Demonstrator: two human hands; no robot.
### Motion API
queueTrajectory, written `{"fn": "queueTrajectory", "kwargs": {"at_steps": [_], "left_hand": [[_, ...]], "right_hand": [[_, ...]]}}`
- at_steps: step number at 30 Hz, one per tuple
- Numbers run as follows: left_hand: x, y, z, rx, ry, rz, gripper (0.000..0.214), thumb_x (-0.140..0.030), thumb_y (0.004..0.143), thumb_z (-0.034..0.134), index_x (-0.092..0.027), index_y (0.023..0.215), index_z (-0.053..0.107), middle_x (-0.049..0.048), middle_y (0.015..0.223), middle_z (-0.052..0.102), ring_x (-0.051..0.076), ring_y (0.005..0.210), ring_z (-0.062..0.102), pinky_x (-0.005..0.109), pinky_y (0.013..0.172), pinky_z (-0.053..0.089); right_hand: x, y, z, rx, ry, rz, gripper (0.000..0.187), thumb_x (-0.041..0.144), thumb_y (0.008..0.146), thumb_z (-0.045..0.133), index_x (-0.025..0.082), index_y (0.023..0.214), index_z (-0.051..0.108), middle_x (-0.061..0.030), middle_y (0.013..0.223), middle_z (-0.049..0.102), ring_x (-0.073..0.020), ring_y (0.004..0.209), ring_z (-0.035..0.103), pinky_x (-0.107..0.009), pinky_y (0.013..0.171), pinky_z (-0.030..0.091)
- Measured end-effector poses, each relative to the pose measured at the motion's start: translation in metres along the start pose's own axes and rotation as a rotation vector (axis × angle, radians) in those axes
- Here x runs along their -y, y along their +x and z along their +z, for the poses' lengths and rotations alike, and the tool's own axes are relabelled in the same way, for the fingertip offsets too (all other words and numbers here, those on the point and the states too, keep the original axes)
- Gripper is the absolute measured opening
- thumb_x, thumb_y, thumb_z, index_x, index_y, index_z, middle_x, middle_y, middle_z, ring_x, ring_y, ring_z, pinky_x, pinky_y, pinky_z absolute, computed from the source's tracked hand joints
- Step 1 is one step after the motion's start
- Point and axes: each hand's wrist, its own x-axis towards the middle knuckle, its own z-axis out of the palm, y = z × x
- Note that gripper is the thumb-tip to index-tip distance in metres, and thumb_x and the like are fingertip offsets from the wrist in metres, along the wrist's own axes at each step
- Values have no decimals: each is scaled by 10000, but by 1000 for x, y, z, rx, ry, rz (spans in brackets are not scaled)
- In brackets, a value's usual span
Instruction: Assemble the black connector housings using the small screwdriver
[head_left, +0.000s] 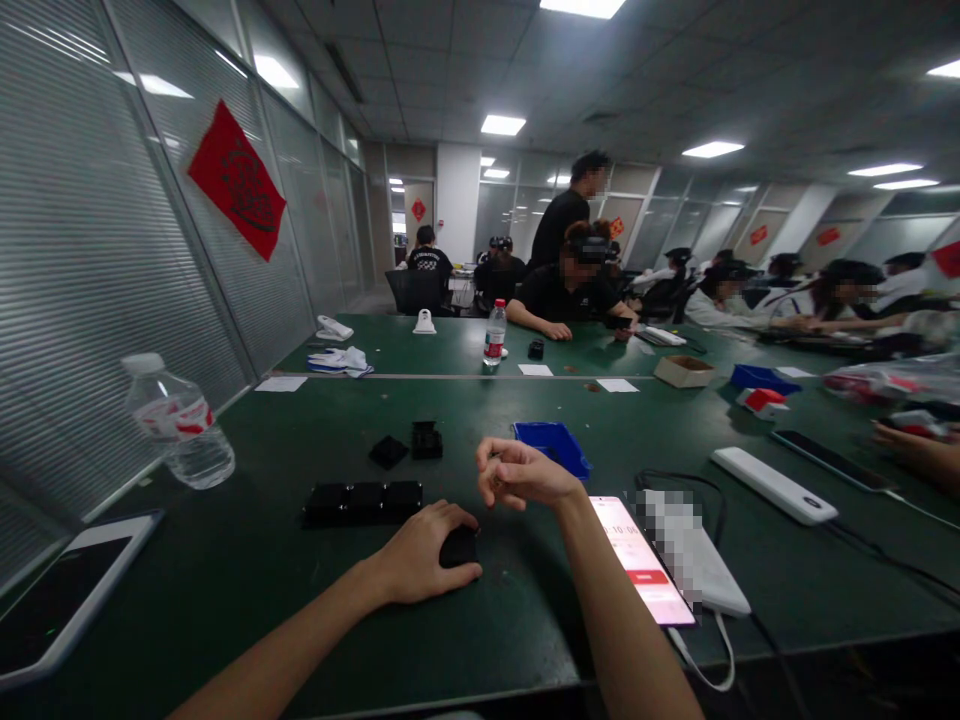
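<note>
Hands at a green table (225,560): left hand (416,560) down, right hand (521,472) raised.
The left hand lies on the table, fingers closed over a small black part (457,548) near the front edge. The right hand hovers just above it, fingers curled in, nothing plainly in them. A row of black parts (364,500) lies just left of the left hand; a blue tray (551,445) sits behind the right hand, a phone (641,560) beside it.

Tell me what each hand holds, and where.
Left hand pinches a black part on the table, fingers on its far side, thumb on the near. Right hand is curled; nothing shows in it.
</note>
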Motion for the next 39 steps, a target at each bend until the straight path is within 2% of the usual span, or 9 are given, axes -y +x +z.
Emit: {"fn": "queueTrajectory", "kwargs": {"at_steps": [2, 5, 12, 15, 18, 22, 27, 30, 39], "left_hand": [[-1, 0, 0, 2, 7, -1, 366, -338, 817, 766, -209, 1137, 644, 74, 1148, 706, 275, 1084, 644, 421, 991, 503], [-1, 0, 0, 7, 6, -11, 371, -343, 816, 768, -206, 1138, 644, 77, 1152, 705, 278, 1084, 646, 422, 991, 503], [-1, 1, -1, 4, 1, 0, 362, -329, 815, 768, -204, 1132, 644, 76, 1136, 709, 278, 1083, 648, 419, 992, 502], [0, 1, 0, 3, -3, -4, 378, -336, 814, 769, -201, 1144, 642, 78, 1141, 703, 277, 1084, 647, 423, 994, 500], [1, 1, 1, -1, -9, -8, 391, -339, 813, 770, -197, 1154, 640, 77, 1144, 695, 275, 1075, 649, 421, 989, 502], [1, 0, 1, -1, -15, -14, 390, -331, 812, 771, -195, 1154, 641, 77, 1143, 690, 273, 1074, 649, 419, 992, 502], [2, -1, 2, 5, -13, -29, 401, -340, 809, 775, -192, 1158, 642, 84, 1155, 683, 279, 1089, 643, 430, 1005, 495], [3, -1, 2, 5, -17, -25, 395, -337, 812, 771, -197, 1159, 643, 80, 1146, 685, 274, 1083, 643, 422, 997, 498], [1, 0, 1, 4, -12, -10, 391, -331, 815, 773, -192, 1157, 644, 76, 1154, 696, 283, 1102, 637, 430, 1009, 489]], "right_hand": [[0, 0, 2, -4, 10, 8, 426, 493, 852, 775, 176, 950, 508, -36, 749, 731, -53, 418, 489, -160, 400, 308], [1, 2, 5, -20, 37, 9, 387, 461, 863, 757, 178, 911, 498, -23, 708, 698, -53, 421, 440, -163, 404, 289], [-2, 5, 8, -39, 2, -33, 451, 565, 868, 724, 193, 835, 471, 14, 642, 597, -74, 480, 438, -164, 423, 277], [-2, 4, 5, -26, 5, -43, 424, 506, 854, 768, 174, 834, 504, -8, 740, 632, -50, 478, 418, -154, 413, 279], [-3, 3, 1, -44, -6, -81, 391, 439, 818, 822, 150, 824, 559, -11, 837, 609, -37, 515, 460, -140, 408, 295], [-5, 2, -5, -58, -18, -102, 365, 419, 787, 848, 129, 799, 627, 20, 771, 558, -39, 495, 506, -130, 385, 289], [-4, 2, -4, -79, 14, -51, 387, 403, 740, 887, 133, 898, 658, 15, 757, 628, -41, 473, 529, -110, 358, 259], [-2, 2, -3, -37, 31, -60, 432, 396, 740, 890, 147, 996, 647, 8, 784, 680, -22, 436, 482, -107, 345, 250], [-2, 1, -3, 14, 18, -64, 406, 418, 832, 821, 155, 1037, 589, -57, 823, 776, -51, 419, 541, -143, 385, 363]]}}
